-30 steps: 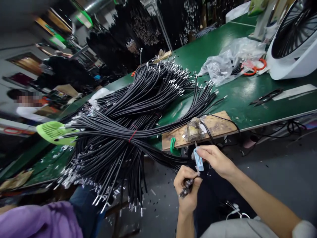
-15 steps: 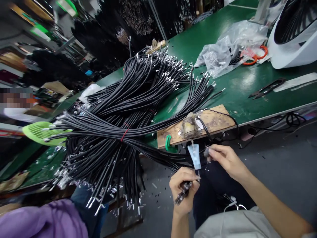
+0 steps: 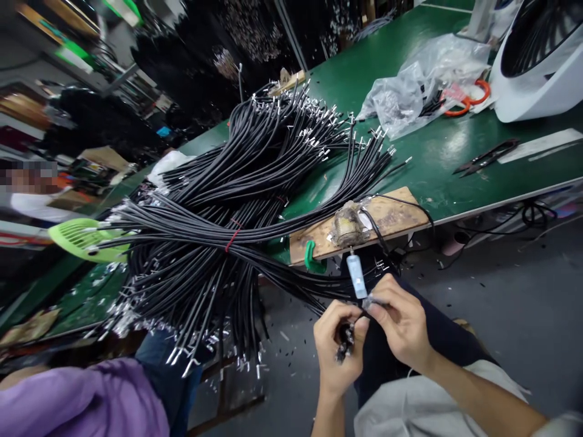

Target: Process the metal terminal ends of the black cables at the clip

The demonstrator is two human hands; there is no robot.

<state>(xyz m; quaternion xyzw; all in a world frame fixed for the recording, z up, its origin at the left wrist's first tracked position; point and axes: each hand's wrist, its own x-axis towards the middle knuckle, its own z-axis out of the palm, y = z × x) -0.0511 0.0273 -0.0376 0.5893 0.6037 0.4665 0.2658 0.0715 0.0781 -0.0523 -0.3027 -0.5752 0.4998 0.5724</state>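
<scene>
My left hand [image 3: 339, 343] is closed round the ends of a bundle of black cables [image 3: 291, 282], their tips poking out of the fist. Beside it, my right hand [image 3: 398, 315] pinches something small and greyish at the cable ends; what it is cannot be made out. Just above both hands, a light blue piece [image 3: 356, 276] hangs from a small motor-like block [image 3: 348, 224]. That block sits on a wooden board [image 3: 401, 209] at the table's edge, with a green clamp [image 3: 313, 258] at its front.
A large pile of black cables [image 3: 200, 212] covers the green table [image 3: 437, 145]. A green fan [image 3: 82, 240] lies at left. Farther right are a plastic bag [image 3: 401, 97], orange scissors [image 3: 478, 92], snips [image 3: 487, 158] and a white fan [image 3: 532, 91]. A person in purple [image 3: 86, 400] is at lower left.
My right hand has moved down and left to meet my left hand. The light blue piece, wide before, now looks narrower. My left hand keeps its hold on the cables.
</scene>
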